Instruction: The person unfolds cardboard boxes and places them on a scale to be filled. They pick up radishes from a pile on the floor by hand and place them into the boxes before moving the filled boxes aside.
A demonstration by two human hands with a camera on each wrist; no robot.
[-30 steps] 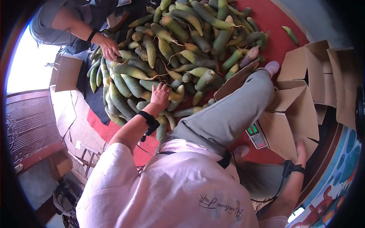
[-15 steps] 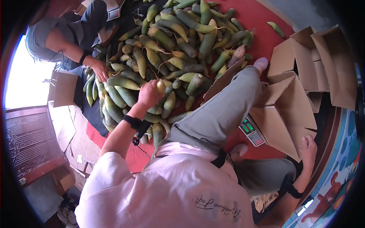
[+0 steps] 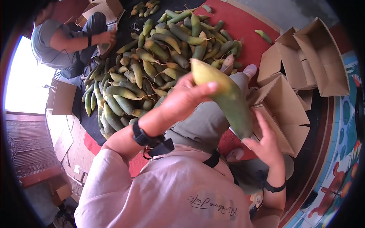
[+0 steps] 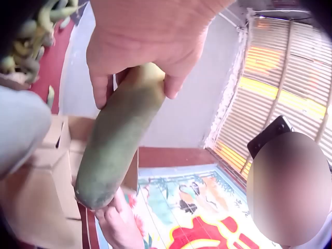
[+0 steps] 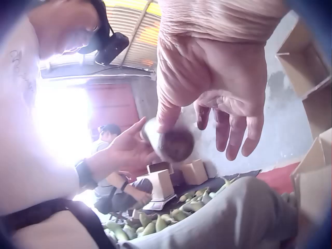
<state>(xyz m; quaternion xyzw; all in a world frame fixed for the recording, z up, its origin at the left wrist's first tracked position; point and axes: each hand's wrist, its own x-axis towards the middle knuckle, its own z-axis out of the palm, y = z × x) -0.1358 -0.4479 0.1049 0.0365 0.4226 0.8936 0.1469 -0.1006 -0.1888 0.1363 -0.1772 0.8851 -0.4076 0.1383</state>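
Observation:
A large green radish (image 3: 230,100) with a yellow tapered end is held up over my lap. My left hand (image 3: 182,98) grips it near the yellow end, with thumb and fingers on opposite sides, as the left wrist view of the radish (image 4: 119,137) also shows. At the dark green end, my right hand (image 3: 270,146) is spread, its thumb right at the tip and its other fingers extended. In the right wrist view, the radish's blunt end (image 5: 176,145) lies beneath the thumb of the right hand (image 5: 212,78).
A big heap of green radishes (image 3: 125,91) covers the floor cloth ahead. Open cardboard boxes (image 3: 283,102) stand at my right, beyond my bent leg (image 3: 201,117). Another person (image 3: 62,41) sits at the far left near a box (image 3: 62,97). One loose radish (image 3: 263,36) lies on red cloth.
My left hand has lifted the radish from the heap and brought it right, toward me. My right hand has left the box side and come up to the radish's green end.

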